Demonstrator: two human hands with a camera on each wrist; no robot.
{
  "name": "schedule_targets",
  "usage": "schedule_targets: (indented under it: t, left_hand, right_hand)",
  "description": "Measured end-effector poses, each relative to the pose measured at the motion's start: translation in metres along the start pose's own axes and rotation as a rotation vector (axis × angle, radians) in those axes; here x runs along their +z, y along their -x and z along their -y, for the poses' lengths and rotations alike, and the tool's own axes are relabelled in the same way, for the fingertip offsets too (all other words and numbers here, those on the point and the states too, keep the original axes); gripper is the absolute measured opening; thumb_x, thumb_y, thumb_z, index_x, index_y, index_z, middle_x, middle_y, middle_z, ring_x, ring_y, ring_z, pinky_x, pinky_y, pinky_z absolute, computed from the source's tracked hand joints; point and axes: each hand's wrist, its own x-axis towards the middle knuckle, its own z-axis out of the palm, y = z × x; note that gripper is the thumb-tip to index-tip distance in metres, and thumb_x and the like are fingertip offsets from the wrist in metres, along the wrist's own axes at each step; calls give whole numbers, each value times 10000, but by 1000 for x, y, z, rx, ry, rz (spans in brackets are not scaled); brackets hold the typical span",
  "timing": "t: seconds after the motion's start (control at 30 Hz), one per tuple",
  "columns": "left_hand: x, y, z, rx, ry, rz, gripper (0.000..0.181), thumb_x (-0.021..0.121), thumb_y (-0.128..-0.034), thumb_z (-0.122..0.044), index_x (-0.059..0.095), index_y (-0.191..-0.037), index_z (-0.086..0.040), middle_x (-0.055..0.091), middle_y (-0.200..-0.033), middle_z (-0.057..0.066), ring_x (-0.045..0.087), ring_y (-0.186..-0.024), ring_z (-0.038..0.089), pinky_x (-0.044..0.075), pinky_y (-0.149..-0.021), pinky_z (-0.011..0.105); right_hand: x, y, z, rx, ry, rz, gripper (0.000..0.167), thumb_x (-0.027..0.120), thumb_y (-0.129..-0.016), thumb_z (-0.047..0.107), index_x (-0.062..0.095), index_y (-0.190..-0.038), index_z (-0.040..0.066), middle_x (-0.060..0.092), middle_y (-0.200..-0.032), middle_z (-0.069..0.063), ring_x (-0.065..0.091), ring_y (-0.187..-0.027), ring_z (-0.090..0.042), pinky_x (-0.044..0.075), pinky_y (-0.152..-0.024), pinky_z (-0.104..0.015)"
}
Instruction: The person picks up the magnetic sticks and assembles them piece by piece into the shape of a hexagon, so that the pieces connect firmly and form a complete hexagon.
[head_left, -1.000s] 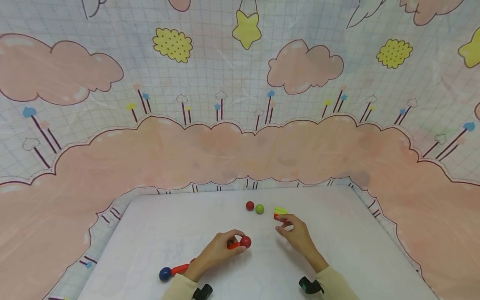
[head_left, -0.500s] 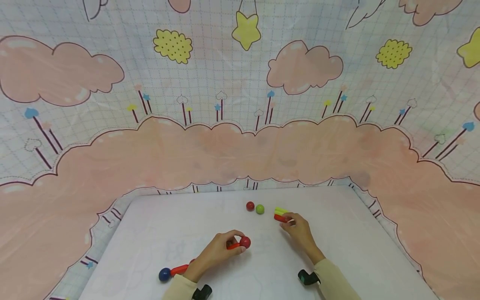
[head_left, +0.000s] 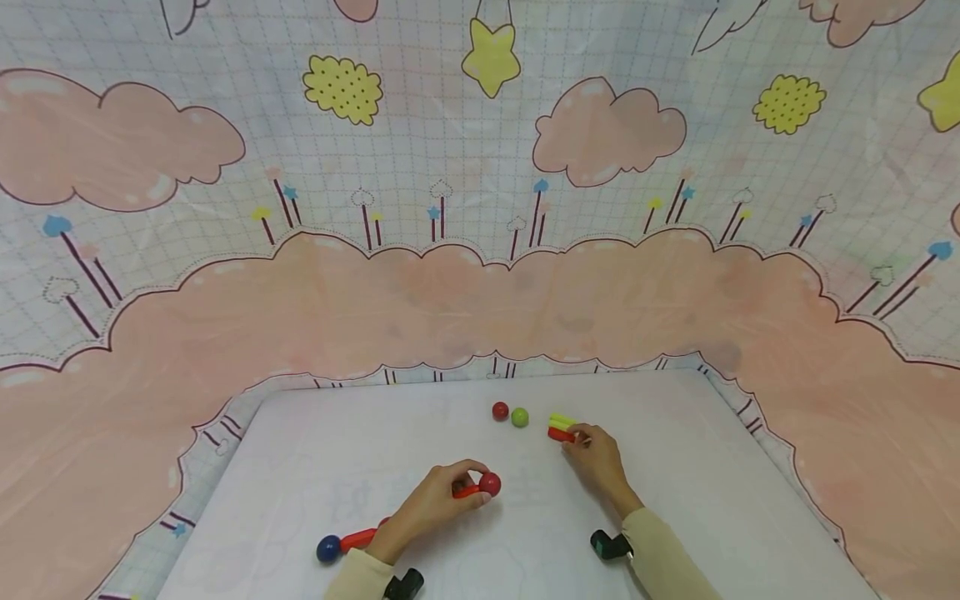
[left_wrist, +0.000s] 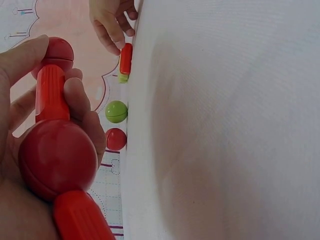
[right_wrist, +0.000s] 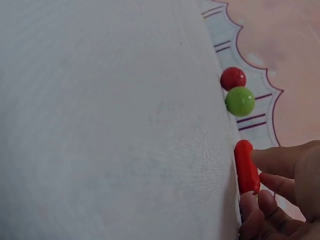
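My left hand point(head_left: 438, 504) grips a chain of red balls and red rods; the end ball point(head_left: 490, 483) sits between thumb and fingertips. In the left wrist view a nearer red ball point(left_wrist: 58, 160) joins two red rods, one of them the upper rod point(left_wrist: 51, 92). The chain runs back under the wrist to a blue ball point(head_left: 328, 548). My right hand point(head_left: 600, 462) has its thumb and fingers at a loose red rod point(head_left: 560, 434), which lies beside yellow-green rods point(head_left: 562, 421). In the right wrist view fingers touch that red rod point(right_wrist: 246, 167).
A loose red ball point(head_left: 500, 411) and a green ball point(head_left: 520, 417) lie side by side near the far edge of the white table point(head_left: 360, 433), left of the rods. A patterned cloth point(head_left: 480, 308) hangs behind the table.
My right hand has moved slightly forward and its fingers have closed in on the loose red rod. The left hand with its chain has hardly moved.
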Motion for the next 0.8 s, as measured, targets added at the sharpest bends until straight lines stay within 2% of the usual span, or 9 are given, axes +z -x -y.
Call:
schedule_targets:
  t: [0.17,0.43,0.8]
  left_hand:
    - [0,0,-1,-4,2,5,317,704,-900,-366,639,-1182,-237,653,-846,-82,545,-748,45,455,-676,211]
    - [-1,1,-2,2,15,4,310,704,-900,-360,641,-1179,-240,652,-838,-83,543,-737,40,454,-669,208]
    - [-2,3,1,-4,22,-2,308,709,-897,-353,640,-1180,-253,648,-841,-72,542,-743,52,455,-656,212]
  right_hand:
    - [1,0,3,35,10,13,225,753,-816,124,693,-1022,53,608,-870,-54,534,-797,-181,413,-684,-289]
    - [1,2,2,64,21,22,186,744,-821,141,718,-991,70,698,-921,-61,599,-855,-206,478,-755,-354]
    - [-4,12,6,9,-1,25,171,742,-816,89,739,-986,70,723,-921,-45,632,-825,-155,495,-723,-292]
